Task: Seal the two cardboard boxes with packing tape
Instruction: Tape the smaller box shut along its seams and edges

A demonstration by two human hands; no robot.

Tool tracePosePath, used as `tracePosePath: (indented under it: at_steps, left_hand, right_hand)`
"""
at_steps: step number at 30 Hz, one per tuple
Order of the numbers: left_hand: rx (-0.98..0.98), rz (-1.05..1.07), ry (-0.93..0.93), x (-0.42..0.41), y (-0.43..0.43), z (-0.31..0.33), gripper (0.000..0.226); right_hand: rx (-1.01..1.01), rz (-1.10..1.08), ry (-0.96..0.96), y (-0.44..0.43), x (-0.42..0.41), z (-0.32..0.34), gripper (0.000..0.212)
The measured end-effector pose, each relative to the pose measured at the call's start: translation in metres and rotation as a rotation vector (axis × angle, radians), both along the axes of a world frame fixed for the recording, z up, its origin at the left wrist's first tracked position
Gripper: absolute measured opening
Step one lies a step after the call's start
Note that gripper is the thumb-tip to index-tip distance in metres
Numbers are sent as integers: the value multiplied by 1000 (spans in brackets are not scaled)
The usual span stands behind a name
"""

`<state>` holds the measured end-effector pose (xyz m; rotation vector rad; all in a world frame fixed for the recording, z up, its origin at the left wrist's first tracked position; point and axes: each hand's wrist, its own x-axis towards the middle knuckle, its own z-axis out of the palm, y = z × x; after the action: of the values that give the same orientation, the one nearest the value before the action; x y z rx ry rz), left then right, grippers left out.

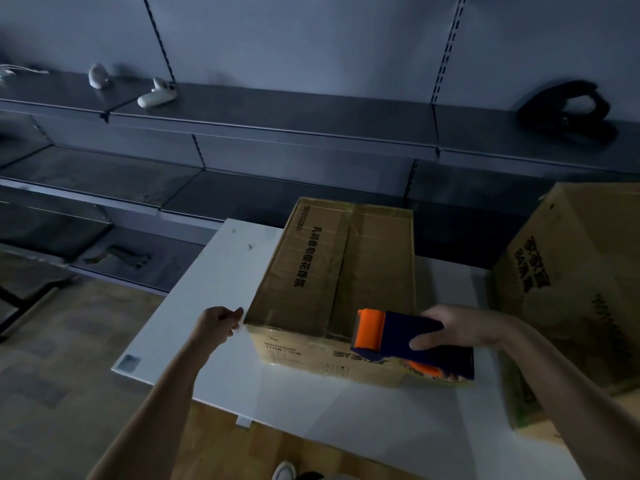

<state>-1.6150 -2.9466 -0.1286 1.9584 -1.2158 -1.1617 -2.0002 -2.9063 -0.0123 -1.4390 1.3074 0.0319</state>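
At the bottom edge a white shoe [284, 471] stands on the wooden floor [62, 358]. Above it, two bare forearms reach forward over a white table [207, 306].

The left hand [218, 323] is at the near left corner of the first cardboard box [311, 271]. Its fingers are curled in and the thumb tip touches that corner. The dim light does not show whether it pinches anything.

The right hand [464, 327] grips a tape dispenser [412, 341], dark blue with an orange roller, its fingers wrapped around the blue body. The dispenser sits at the near right edge of the first box, with the orange end over the top face and the rear end hanging in front of the near side.

This box rests on the table. Its top flaps lie closed and meet in a seam that runs from near to far. Black printed characters run along the left flap.

The second cardboard box [571, 289] is bigger and stands just to the right, partly cut off by the frame.

Behind the table, grey metal shelves [277, 126] line the wall. On the upper shelf lie a white controller [157, 93], a second white object [98, 76] to its left, and a black object [564, 109] far to the right.
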Motion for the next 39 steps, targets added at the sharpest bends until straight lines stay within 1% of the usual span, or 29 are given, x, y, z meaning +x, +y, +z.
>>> tracePosePath:
  at_steps: [3,5,6,8,10,12,13,14,16,17,18,19,20,21,22,23,24,25,27,29,30,31,33,36,39]
  left_hand:
    - [49,82,128,-12,6,-8,28]
    - [17,103,188,-16,9,-10,26]
    - [-4,94,187,-16,9,-10,24]
    - [-2,42,151,-13,11,-9,16]
    - [102,-40,150,-7,16,-13,9]
    - [194,-87,132,-4,23,-24,14]
    - [157,-72,72,-6,26,-29,12]
    - [54,-8,-21,-8,28,-34,10]
    - [-255,182,-240,-14,35,-31,16]
    - [-426,223,-319,-18,39,-25,21]
    - [-565,184,-362,-21,42,-18,29]
    - [-660,63,-365,-26,45,-11,38]
    - [-707,-114,-357,-32,50,-4,46]
    - [-734,-295,-416,-40,55,0,53]
    - [-768,-439,-548,-47,58,-2,58]
    - [-793,-556,-687,-53,59,-7,60]
    - [-792,-616,-777,-58,60,-14,59]
    - [-790,-624,-794,-62,61,-21,58]
    - [-847,-562,-777,-66,58,-31,51]
    - [-859,-521,-781,-66,55,-35,65]
    - [-854,-526,-807,-64,54,-35,69]
    - [-870,-536,-824,-61,52,-33,64]
    - [-913,-551,-859,-49,44,-28,41]
    - [-879,-574,-854,-26,25,-20,46]
    - [-829,-601,-857,-10,13,-12,49]
  right_hand:
    - [0,7,5,-1,0,-1,66]
    - [-5,14,-7,-2,-1,-3,70]
    - [-3,15,-15,-3,-1,-4,71]
    - [15,3,-28,-3,-3,-5,64]
    - [19,2,-30,-3,-5,-6,63]
    - [11,16,-23,-2,-7,-5,67]
    - [13,19,-21,-2,-7,-4,68]
    - [15,18,-21,-2,-7,-4,68]
    - [17,14,-22,-2,-7,-4,69]
    - [11,11,-18,-2,-6,-4,68]
    - [3,9,-12,-2,-6,-3,65]
    - [-5,8,-8,-2,-5,-2,58]
    - [-11,7,-2,-2,-4,-1,48]
    - [-18,3,9,-2,-4,0,37]
    - [-24,-1,21,-2,-3,1,28]
    - [-25,-3,31,-2,-3,2,24]
    - [-24,2,35,-2,-2,2,25]
    - [-26,12,45,-3,-1,2,28]
    - [-32,31,81,-5,0,3,30]
    - [-32,31,101,-6,1,3,27]
    - [-30,31,96,-7,2,3,30]
    - [-23,29,84,-7,3,3,34]
    - [-4,10,48,-7,10,1,38]
    - [12,-34,-14,-9,32,-7,38]
    - [44,-100,-64,-12,50,-12,45]
